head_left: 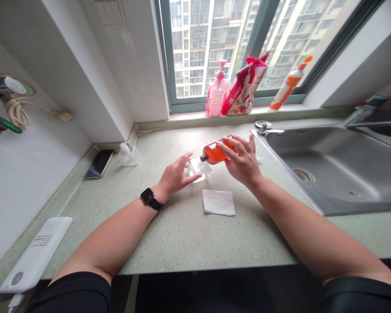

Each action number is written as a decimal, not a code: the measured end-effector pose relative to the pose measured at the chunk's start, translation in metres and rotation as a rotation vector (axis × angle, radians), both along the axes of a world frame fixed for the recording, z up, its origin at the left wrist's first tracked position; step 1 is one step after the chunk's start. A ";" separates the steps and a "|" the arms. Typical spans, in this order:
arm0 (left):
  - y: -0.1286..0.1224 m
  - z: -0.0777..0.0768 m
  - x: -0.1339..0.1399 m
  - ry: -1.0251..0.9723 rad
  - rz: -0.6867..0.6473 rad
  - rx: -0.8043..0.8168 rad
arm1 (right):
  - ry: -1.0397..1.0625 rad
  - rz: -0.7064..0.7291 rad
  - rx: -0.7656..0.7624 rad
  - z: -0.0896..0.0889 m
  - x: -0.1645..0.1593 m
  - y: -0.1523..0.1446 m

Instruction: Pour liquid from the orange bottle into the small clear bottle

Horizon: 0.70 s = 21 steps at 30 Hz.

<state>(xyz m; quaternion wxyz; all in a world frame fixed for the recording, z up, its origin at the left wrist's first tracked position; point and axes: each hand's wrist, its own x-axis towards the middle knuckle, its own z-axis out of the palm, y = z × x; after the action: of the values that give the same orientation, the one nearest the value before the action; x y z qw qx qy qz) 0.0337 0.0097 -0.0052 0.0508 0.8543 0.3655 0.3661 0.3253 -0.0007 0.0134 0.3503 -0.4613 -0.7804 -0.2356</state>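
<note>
My right hand (243, 161) is wrapped round a clear bottle of orange-red liquid (215, 152). The bottle is tipped nearly level, its dark threaded neck pointing left and slightly down. Right under that neck stands a small clear container (198, 169) on the counter, its opening close to the bottle's mouth. My left hand (176, 174), with a black watch (147, 196) on the wrist, has its thumb in front of the container and its fingers behind, steadying it. Whether liquid is flowing is too small to tell. A folded white tissue (219, 202) lies nearer to me.
A clear pump top (129, 154) and a phone (99, 164) lie at the left on the speckled counter (169, 243). A white power bank (35, 256) is near the front left. The steel sink (339, 165) is right. A pink pump bottle (217, 95), red bag (246, 89) and orange-white bottle (288, 87) line the sill.
</note>
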 end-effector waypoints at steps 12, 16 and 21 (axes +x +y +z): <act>-0.002 0.004 -0.002 -0.040 0.009 0.065 | 0.026 0.013 -0.038 -0.001 0.001 -0.001; -0.003 0.004 -0.002 -0.059 0.007 0.070 | 0.021 0.015 -0.026 -0.001 0.002 -0.001; -0.002 0.006 -0.003 -0.069 0.000 0.066 | 0.017 0.028 -0.021 -0.001 0.002 -0.003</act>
<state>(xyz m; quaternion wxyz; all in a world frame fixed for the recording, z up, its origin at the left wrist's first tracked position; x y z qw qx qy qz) 0.0305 0.0079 0.0003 0.0352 0.8424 0.3514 0.4069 0.3275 -0.0032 0.0119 0.3552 -0.4559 -0.7863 -0.2185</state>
